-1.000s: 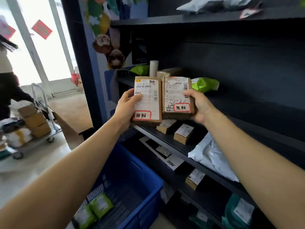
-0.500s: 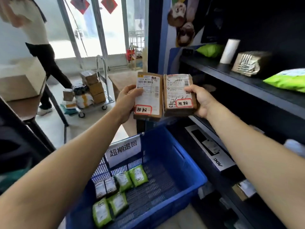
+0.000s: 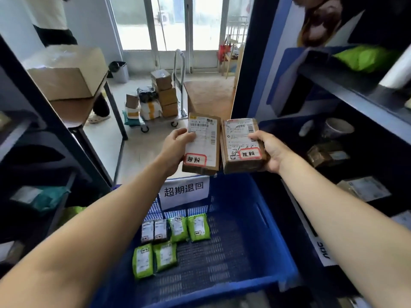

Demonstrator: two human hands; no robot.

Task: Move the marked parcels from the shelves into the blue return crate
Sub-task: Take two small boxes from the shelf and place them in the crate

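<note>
My left hand (image 3: pixel 175 150) grips a flat brown parcel (image 3: pixel 203 138) that carries a white label and a red-framed sticker. Beside it my right hand (image 3: pixel 270 152) holds a thicker brown parcel (image 3: pixel 240 143) with the same kind of red-framed sticker. Both parcels hang side by side, nearly touching, above the far end of the blue return crate (image 3: pixel 255 221). On the crate's far wall sits a white sign (image 3: pixel 184 191). Several small green and grey packets (image 3: pixel 178 236) lie on the crate floor at the left.
Dark shelves (image 3: pixel 355 94) with parcels rise on the right, and another dark rack (image 3: pixel 44 152) stands on the left. A trolley (image 3: pixel 160 101) stacked with boxes stands by the glass doors. A person (image 3: pixel 55 23) stands at the far left behind a table bearing a big carton (image 3: pixel 66 74).
I have turned away from the right-hand shelves toward the crate. Both hands carried their parcels along and lowered them over the crate's far end.
</note>
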